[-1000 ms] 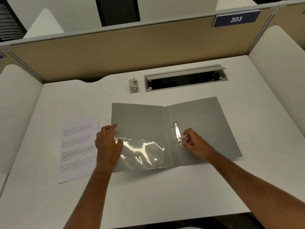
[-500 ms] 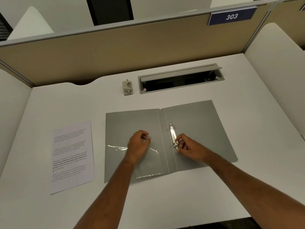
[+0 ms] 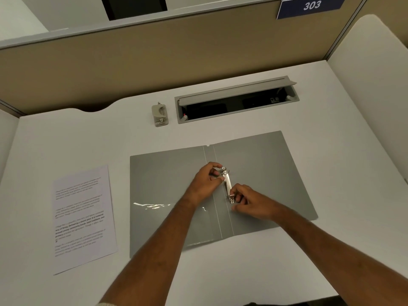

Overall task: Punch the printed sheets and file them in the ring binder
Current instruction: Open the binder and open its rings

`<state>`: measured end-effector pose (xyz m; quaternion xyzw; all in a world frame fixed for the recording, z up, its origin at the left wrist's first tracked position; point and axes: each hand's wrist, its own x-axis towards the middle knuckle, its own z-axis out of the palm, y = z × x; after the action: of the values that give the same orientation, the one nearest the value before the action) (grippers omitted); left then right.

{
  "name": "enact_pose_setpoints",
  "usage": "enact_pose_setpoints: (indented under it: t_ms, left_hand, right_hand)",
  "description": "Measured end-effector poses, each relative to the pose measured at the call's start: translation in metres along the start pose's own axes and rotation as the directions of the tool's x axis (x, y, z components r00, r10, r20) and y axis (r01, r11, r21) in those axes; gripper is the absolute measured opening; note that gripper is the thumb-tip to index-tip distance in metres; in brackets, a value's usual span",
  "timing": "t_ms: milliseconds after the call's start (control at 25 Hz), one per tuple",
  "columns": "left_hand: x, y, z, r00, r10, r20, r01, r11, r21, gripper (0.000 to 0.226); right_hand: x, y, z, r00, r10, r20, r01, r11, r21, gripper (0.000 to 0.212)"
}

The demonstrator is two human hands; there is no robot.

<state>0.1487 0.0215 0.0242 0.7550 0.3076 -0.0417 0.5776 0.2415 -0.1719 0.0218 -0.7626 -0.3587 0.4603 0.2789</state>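
Both hands (image 3: 227, 191) on ring mech. (image 3: 227, 184) of open binder (image 3: 265, 164)

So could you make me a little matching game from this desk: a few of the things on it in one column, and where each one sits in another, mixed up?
Things:
1. printed sheet
2. hole punch
3. ring mechanism
4. number sign

Places:
A. on the partition, top right
B. between the left hand and the right hand, inside the open binder
C. flat on the desk, left of the binder
D. beyond the binder, left of the open cable tray

Pairs: 1-C, 2-D, 3-B, 4-A
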Motion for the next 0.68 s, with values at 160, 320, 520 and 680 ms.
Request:
enact_pose_setpoints:
  t_ms: [160,320,520,680]
  left_hand:
    - [0.009,-0.005,0.005,1.000,-0.010,0.010,0.010,0.999,0.043,0.029]
    - [0.015,-0.010,0.006,1.000,-0.018,0.018,0.016,0.997,0.081,0.030]
    - [0.018,-0.012,0.007,0.999,0.001,0.054,-0.008,0.992,0.125,0.029]
    - [0.020,-0.011,0.005,0.996,0.000,0.088,-0.012,0.992,0.129,0.028]
  right_hand:
    - [0.003,0.004,-0.003,0.999,0.021,0.044,-0.023,0.999,0.028,0.024]
    - [0.006,0.006,-0.006,0.994,0.040,0.105,-0.041,0.999,0.013,0.022]
    - [0.011,0.006,-0.011,0.986,0.035,0.160,-0.035,0.999,-0.003,0.021]
    - [0.012,0.005,-0.012,0.986,0.033,0.165,-0.034,0.999,0.005,0.020]
